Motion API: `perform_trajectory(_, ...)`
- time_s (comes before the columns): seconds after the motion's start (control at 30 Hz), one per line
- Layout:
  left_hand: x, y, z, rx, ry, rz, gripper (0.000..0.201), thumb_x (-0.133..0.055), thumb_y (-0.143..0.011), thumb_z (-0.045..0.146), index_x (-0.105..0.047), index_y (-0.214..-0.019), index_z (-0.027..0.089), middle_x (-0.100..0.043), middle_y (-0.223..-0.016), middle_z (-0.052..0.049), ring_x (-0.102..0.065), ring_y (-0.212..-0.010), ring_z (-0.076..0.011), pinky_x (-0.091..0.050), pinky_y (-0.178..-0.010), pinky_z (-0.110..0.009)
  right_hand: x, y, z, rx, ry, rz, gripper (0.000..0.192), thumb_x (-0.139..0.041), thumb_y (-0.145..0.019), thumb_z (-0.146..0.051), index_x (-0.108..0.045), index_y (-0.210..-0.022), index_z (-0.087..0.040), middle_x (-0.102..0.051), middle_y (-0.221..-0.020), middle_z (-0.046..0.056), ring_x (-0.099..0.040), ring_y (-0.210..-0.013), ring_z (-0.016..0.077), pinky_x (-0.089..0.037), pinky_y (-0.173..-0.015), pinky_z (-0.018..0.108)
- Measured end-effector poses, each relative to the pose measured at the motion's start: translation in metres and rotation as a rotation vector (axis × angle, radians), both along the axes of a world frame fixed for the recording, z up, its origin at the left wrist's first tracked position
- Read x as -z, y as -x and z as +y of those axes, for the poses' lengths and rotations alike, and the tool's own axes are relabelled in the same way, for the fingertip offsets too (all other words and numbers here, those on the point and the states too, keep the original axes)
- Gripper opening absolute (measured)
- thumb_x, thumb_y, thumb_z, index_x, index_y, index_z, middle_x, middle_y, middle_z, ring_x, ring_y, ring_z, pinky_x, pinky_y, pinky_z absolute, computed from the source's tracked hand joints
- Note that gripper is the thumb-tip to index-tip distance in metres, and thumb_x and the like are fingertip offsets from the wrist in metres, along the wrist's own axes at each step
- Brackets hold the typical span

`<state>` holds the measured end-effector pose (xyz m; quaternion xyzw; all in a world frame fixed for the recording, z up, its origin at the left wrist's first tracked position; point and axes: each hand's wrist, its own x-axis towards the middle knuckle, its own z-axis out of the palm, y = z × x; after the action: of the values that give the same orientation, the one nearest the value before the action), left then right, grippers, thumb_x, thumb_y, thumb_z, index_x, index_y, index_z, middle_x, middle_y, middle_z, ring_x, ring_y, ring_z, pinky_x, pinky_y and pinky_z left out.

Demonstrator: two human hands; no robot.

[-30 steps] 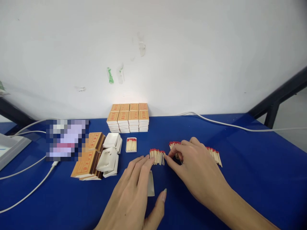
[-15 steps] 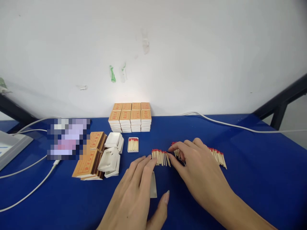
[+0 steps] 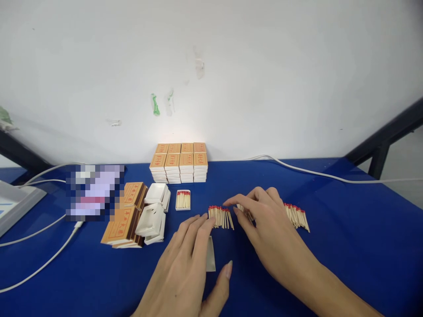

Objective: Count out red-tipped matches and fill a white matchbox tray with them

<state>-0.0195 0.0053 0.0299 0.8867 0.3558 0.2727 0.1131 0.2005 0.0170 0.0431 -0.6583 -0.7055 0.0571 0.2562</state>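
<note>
My left hand (image 3: pixel 185 259) lies with its fingers stretched out, the index fingertip touching the left end of a row of red-headed matches (image 3: pixel 222 216). Partly under it is a pale matchbox tray (image 3: pixel 210 257), mostly covered. My right hand (image 3: pixel 269 224) is over a second group of matches (image 3: pixel 246 211), thumb and index finger apart beside the first row; its other fingers are curled and partly hidden. More matches (image 3: pixel 297 216) fan out to the right of that hand. Behind my left hand stands a matchbox tray filled with matches (image 3: pixel 183 200).
Stacked closed matchboxes (image 3: pixel 178 163) stand against the wall. To the left are orange matchbox sleeves (image 3: pixel 124 222) and stacked white trays (image 3: pixel 150 220). A blurred phone (image 3: pixel 95 191) with a white cable (image 3: pixel 77 225) lies farther left on the blue table (image 3: pixel 357 246).
My right index finger has stretched slightly left, over the gap near the row of matches. My left hand stays nearly where it was. The view has shifted a little.
</note>
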Motion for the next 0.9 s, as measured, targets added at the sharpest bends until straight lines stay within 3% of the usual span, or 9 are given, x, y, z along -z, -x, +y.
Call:
perform_trajectory(0.17, 0.000, 0.000, 0.001, -0.031, 0.000, -0.003, 0.058, -0.060, -0.106, 0.028, -0.042, -0.161, 0.017, -0.062, -0.154, -0.020, -0.060, -0.146, -0.0362, -0.062, -0.113, -0.058, 0.000, -0.003, 0.000, 0.041, -0.063, -0.074, 0.023, -0.057, -0.106, -0.020, -0.079, -0.112, -0.027, -0.062, -0.096, 0.009, -0.050, -0.096, 0.0297, -0.047, -0.082, 0.045)
perform_trajectory(0.4, -0.003, -0.001, 0.002, -0.015, 0.010, -0.026, 0.057, -0.058, -0.107, 0.026, -0.042, -0.161, 0.019, -0.063, -0.154, -0.018, -0.060, -0.146, -0.0349, -0.062, -0.113, -0.058, 0.001, 0.000, -0.004, 0.036, 0.004, -0.154, 0.012, -0.065, -0.096, -0.015, -0.073, -0.091, -0.021, -0.061, -0.095, 0.010, -0.050, -0.095, 0.0312, -0.048, -0.084, 0.050)
perform_trajectory(0.67, 0.001, -0.002, 0.002, -0.005, 0.029, -0.029, 0.060, -0.059, -0.107, 0.026, -0.039, -0.163, 0.020, -0.061, -0.157, -0.018, -0.056, -0.151, -0.0347, -0.060, -0.117, -0.057, -0.004, 0.002, -0.005, -0.018, 0.071, -0.054, 0.016, -0.060, -0.100, -0.014, -0.074, -0.099, -0.021, -0.062, -0.101, 0.011, -0.050, -0.100, 0.0310, -0.049, -0.088, 0.050)
perform_trajectory(0.9, 0.000, -0.001, 0.002, -0.003, 0.007, -0.017, 0.059, -0.059, -0.106, 0.025, -0.039, -0.161, 0.018, -0.063, -0.153, -0.020, -0.059, -0.148, -0.0351, -0.062, -0.113, -0.057, -0.005, -0.008, 0.000, 0.068, -0.030, -0.121, 0.013, -0.061, -0.102, -0.021, -0.074, -0.098, -0.023, -0.061, -0.096, 0.009, -0.050, -0.097, 0.0307, -0.045, -0.083, 0.047)
